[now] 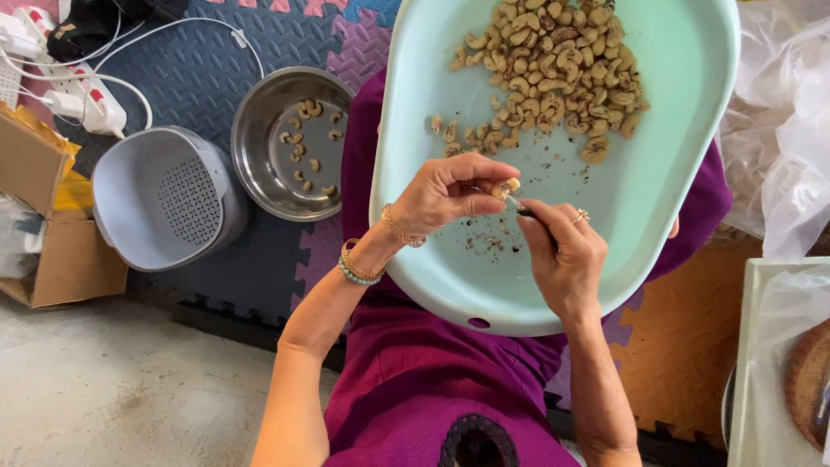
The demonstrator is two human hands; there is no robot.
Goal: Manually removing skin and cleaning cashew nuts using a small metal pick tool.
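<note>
Cashew kernel pinched between both hands over a pale green tray, seen from the head camera.

Nearest the viewer, the right hand (pixel 564 255) is clenched around a small dark-handled tool (pixel 522 206), whose tip points up and to the left at the cashew kernel (pixel 506 187). The left hand (pixel 450 190) grips that kernel between thumb and fingertips, so the kernel lies at the meeting point of the two hands, touching the left fingers and just at the tool's tip (its long axis cannot be told at this size). Both hands hover above the tray (pixel 674 173), which rests on the lap. Farther off, a heap of unpeeled cashews (pixel 553 65) lies at the tray's far end, well apart from the hands. To the left on the floor mat stands a steel bowl (pixel 259 164) holding a few peeled kernels, nearer the left hand than the right.
</note>
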